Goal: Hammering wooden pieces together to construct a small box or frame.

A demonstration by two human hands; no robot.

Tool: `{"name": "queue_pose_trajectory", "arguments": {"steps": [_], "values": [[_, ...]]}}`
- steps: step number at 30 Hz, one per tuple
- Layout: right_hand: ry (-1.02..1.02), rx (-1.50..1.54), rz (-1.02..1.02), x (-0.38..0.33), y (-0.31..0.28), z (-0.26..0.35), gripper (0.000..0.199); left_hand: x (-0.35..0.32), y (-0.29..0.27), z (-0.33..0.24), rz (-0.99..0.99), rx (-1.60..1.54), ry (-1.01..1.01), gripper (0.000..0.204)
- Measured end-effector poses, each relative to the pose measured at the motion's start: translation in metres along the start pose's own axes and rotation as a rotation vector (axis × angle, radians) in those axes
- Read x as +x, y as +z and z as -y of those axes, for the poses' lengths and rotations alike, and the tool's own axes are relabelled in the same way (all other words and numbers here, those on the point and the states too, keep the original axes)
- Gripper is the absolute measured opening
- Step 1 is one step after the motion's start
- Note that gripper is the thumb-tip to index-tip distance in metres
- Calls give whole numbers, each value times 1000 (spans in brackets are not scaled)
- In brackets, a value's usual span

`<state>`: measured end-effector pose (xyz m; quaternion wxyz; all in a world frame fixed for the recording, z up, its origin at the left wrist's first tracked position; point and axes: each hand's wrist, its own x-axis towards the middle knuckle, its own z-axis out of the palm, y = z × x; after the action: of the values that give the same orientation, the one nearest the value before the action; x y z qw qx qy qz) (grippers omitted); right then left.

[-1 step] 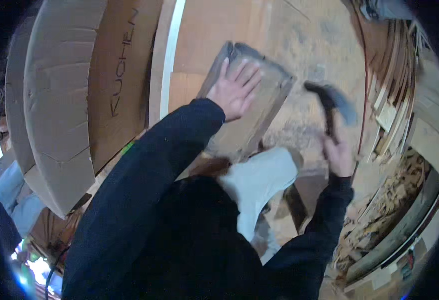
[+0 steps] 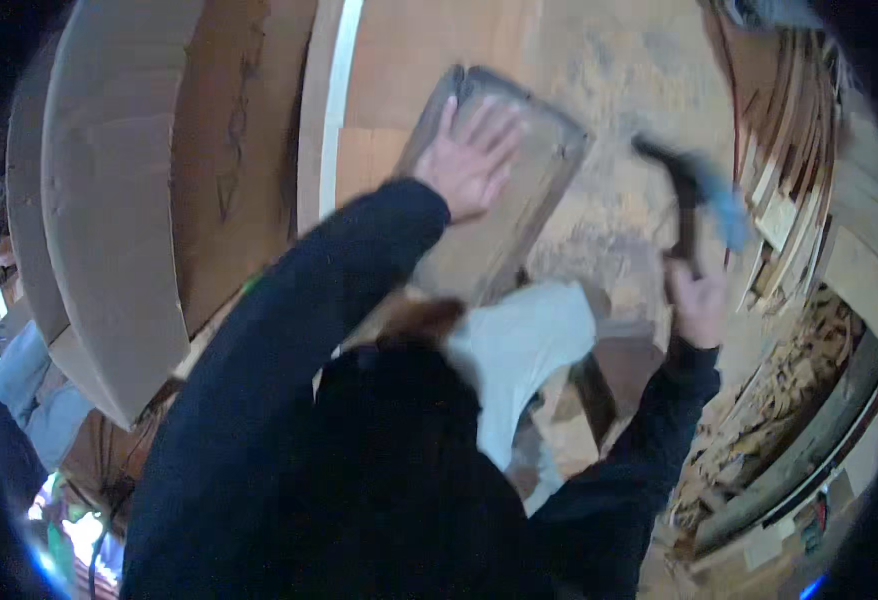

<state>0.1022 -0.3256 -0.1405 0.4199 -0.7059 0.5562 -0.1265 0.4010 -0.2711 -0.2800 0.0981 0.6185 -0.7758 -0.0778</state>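
Flat on the upper part of a grey-brown wooden slab with dark edges rests my left hand, its fingers stretched and spread. The slab lies slantwise on a broad wooden work surface. To the right, my right hand is closed round the handle of an adze. Its dark head points left and a blue-grey blade hangs on the right, both blurred by motion. The adze is in the air, apart from the slab's right edge. My light-trousered knee is near the slab's lower end.
Large cardboard boxes stand on the left. Thin wood strips are stacked at the far right, above a heap of wood shavings. The worn work surface extends beyond the slab.
My right hand and the adze have shifted to the right, farther from the slab. My left hand stays spread on the slab. The view has shifted slightly.
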Motion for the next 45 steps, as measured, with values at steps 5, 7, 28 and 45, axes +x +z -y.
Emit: {"name": "queue_pose_trajectory", "arguments": {"steps": [5, 7, 28, 45], "values": [[-206, 469, -317, -14, -10, 26, 19, -3, 1, -10, -16, -15, 7, 50], [-59, 332, -359, -7, 13, 3, 18, 3, 4, -12, -29, -42, 16, 51], [544, 221, -303, -203, 10, 50, 47, -2, 5, 8, -160, 0, 64, 52], [570, 1139, -618, -422, 178, -15, 23, 48, 18, 170, 42, -1084, -656, 41]]}}
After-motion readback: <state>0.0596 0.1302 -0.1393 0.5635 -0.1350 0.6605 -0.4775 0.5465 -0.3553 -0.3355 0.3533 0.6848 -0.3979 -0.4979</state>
